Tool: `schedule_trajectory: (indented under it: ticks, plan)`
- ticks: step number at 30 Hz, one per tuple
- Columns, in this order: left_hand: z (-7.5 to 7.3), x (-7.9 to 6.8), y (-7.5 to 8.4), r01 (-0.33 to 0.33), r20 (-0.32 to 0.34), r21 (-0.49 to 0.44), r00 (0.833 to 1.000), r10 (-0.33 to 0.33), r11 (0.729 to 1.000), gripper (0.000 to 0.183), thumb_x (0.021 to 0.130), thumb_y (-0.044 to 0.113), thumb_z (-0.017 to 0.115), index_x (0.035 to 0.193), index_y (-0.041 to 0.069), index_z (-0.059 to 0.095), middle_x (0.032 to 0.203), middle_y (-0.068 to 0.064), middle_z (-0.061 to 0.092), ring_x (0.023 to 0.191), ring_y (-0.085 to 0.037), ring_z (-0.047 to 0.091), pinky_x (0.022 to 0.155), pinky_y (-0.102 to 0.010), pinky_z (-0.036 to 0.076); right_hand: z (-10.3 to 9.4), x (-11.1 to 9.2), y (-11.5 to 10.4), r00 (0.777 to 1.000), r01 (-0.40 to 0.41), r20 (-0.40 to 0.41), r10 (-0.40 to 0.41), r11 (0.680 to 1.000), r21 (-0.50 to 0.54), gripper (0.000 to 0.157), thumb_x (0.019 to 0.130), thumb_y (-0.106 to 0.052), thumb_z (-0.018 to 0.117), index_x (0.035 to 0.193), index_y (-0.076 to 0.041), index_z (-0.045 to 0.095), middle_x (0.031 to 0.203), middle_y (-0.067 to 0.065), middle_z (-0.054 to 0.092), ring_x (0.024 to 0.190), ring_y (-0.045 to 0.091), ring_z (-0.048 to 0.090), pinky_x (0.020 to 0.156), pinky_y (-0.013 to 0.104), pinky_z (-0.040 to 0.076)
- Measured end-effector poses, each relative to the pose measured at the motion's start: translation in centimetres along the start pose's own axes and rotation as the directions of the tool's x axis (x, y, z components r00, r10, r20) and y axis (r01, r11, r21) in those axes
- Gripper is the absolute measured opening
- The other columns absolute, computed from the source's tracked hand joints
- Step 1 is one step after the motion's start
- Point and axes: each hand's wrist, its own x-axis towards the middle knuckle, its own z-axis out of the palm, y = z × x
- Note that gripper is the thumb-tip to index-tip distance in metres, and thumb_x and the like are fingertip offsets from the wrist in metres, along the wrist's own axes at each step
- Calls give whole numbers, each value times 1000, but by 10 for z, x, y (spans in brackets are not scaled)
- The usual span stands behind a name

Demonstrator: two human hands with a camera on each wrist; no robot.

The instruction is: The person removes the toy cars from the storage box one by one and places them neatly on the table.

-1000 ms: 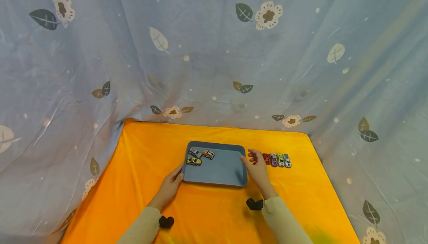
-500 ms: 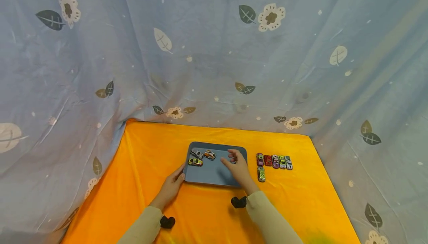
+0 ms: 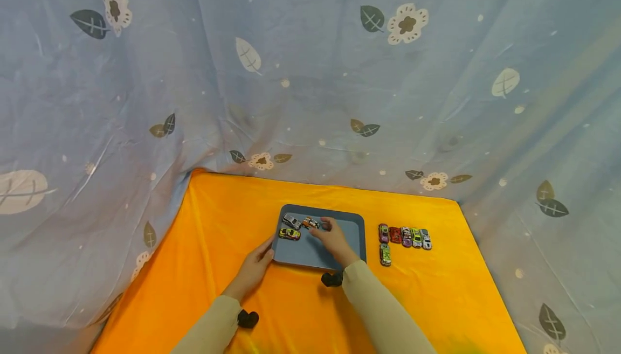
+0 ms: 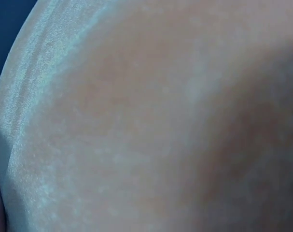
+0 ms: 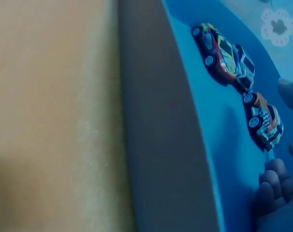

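Note:
A grey-blue tray (image 3: 310, 250) holds three toy cars at its left end: a silver one (image 3: 291, 221), a yellow-and-red one (image 3: 289, 234) and an orange-and-white one (image 3: 310, 222). My left hand (image 3: 254, 269) grips the tray's near left corner, thumb by the rim. Over the tray, my right hand (image 3: 336, 242) reaches close to the orange-and-white car with its thumb and fingers spread apart. In the right wrist view, that car (image 5: 264, 121) sits just beyond the fingers (image 5: 276, 181), with nothing held. Blurred skin fills most of the left wrist view.
Right of the tray, several toy cars stand side by side in a row, a red one (image 3: 395, 235) among them. A green car (image 3: 385, 255) lies in front of the row's left end. The orange cloth (image 3: 436, 300) meets a blue flowered curtain (image 3: 320, 101) behind.
My right hand has moved left from the tray's right rim to the orange-and-white car, uncovering the left end of the car row. My left hand stays at the tray's corner.

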Motion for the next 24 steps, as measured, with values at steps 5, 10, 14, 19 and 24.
schedule_trajectory:
  ticks: [5,10,14,19,24]
  plan:
    - [1,1,-1,2,-6,6,1000,-2,1000,48,103,25,49,149,29,40,153,-3,35,141,-30,28,111,-53,27,0,6,4,998,-56,5,56,997,51,69,87,-38,72,144,-14,43,145,17,39,131,36,38,103,55,38]
    - [2,0,-1,10,-7,19,1000,-10,1000,48,102,26,50,149,33,40,152,-1,36,141,-28,29,111,-52,28,2,7,6,997,-70,-11,71,996,59,65,87,-37,72,143,-14,46,143,17,40,131,36,38,103,55,37]
    - [4,2,-1,-2,0,13,1000,2,1000,48,102,27,49,149,33,39,153,-1,35,141,-28,29,112,-52,27,7,9,5,996,-44,-70,48,998,47,58,88,-32,72,138,-11,51,141,19,41,129,36,39,102,55,38]
    - [2,2,-2,-13,4,-9,1000,13,1000,48,103,27,49,149,32,39,153,0,35,141,-27,28,112,-52,26,16,14,6,985,-40,-168,36,999,-23,50,87,-27,74,130,-7,59,135,19,45,123,35,42,98,51,41]
    - [1,1,-2,-2,1,-17,1000,2,1000,47,103,25,49,149,32,40,152,1,36,141,-25,28,112,-50,26,23,15,8,971,-67,-234,48,995,-74,43,84,-25,76,120,-5,61,123,16,47,111,32,42,90,47,43]
